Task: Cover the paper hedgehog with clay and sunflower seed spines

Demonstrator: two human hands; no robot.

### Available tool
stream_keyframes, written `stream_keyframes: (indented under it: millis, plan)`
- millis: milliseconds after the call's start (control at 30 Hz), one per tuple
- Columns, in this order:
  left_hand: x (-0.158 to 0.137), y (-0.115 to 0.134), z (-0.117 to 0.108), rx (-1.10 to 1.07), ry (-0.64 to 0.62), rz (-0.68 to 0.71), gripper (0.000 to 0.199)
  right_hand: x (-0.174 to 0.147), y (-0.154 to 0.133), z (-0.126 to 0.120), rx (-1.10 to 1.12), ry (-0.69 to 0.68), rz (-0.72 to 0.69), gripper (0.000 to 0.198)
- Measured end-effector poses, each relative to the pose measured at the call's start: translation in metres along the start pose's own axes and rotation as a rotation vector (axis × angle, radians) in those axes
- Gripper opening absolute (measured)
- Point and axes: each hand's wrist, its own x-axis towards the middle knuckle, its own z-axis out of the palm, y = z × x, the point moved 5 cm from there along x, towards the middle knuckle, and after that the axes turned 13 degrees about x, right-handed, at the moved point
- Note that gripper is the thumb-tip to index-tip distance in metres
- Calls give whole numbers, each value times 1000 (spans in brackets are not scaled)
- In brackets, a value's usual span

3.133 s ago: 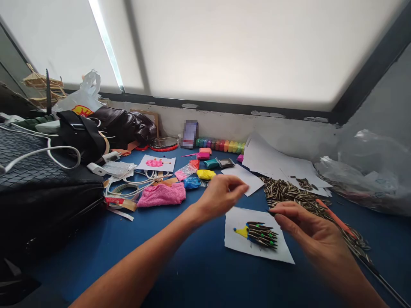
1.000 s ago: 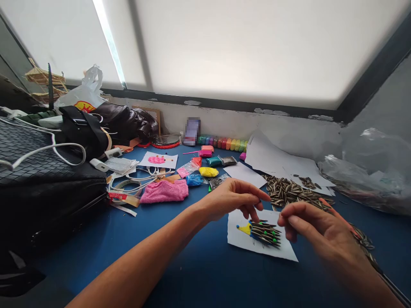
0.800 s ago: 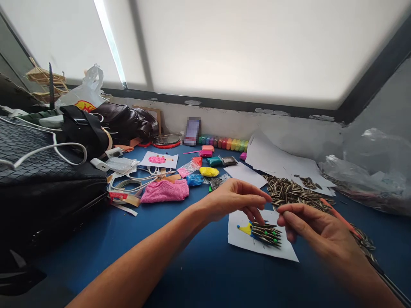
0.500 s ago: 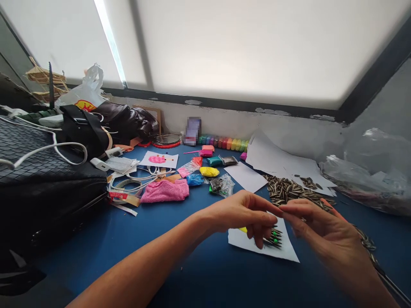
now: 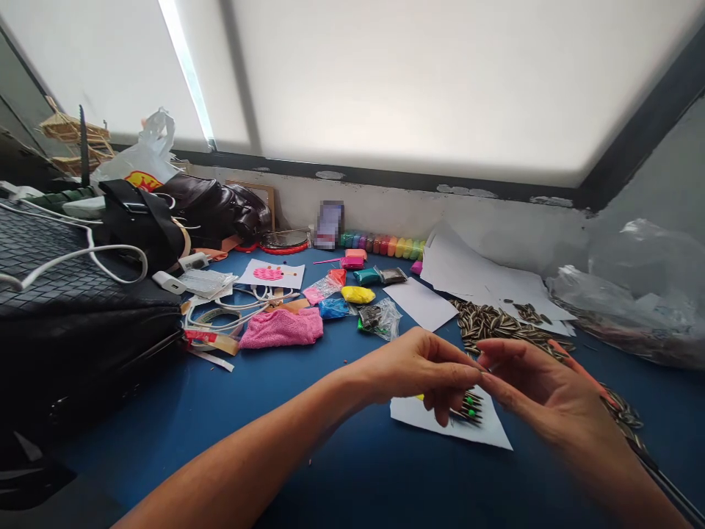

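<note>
My left hand [image 5: 424, 367] is closed in a pinch, thumb against forefinger; whatever lies between the tips is too small to make out. Touching those fingertips is the thumb of my right hand [image 5: 556, 404], whose forefinger is lifted away, leaving a gap. Below both hands a white sheet of paper [image 5: 435, 426] lies on the blue table [image 5: 330, 455]. On it, dark pointed sunflower seeds [image 5: 474, 421] sit side by side with small green balls [image 5: 471, 412], and a bit of yellow shows; my left hand partly covers them.
A heap of striped sunflower seeds [image 5: 490, 323] lies behind my hands, with blank paper [image 5: 421, 303] beside it. Packets of coloured clay, one yellow [image 5: 358, 294], and a pink cloth [image 5: 282, 328] are further left. A black bag [image 5: 88, 316] stands far left; a plastic bag [image 5: 633, 308], right.
My right forefinger has lifted off the left fingertips, while the right thumb has come up against them. The left hand stays nearly in place.
</note>
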Motion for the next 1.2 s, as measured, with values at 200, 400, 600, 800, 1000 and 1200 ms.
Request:
stream_keyframes:
  millis: [200,400,600,800,1000,1200]
  plan:
    - [1,-1,-2,4,95,6,46,-4,5,5,-40,-88,17,42]
    - [2,0,-12,-19,172,-57,41,-5,-10,2,-136,-7,-102,29]
    - [2,0,-8,-24,117,-50,35,-16,-33,8,-277,58,-407,13]
    - [-3,6,0,4,-100,39,36,-8,-18,9,-133,-62,-193,22]
    - [-7,10,5,171,-282,-3,22,-5,-5,8,-21,-143,64,36]
    - [-7,10,5,186,-299,6,29,-2,-1,4,-96,-165,104,44]
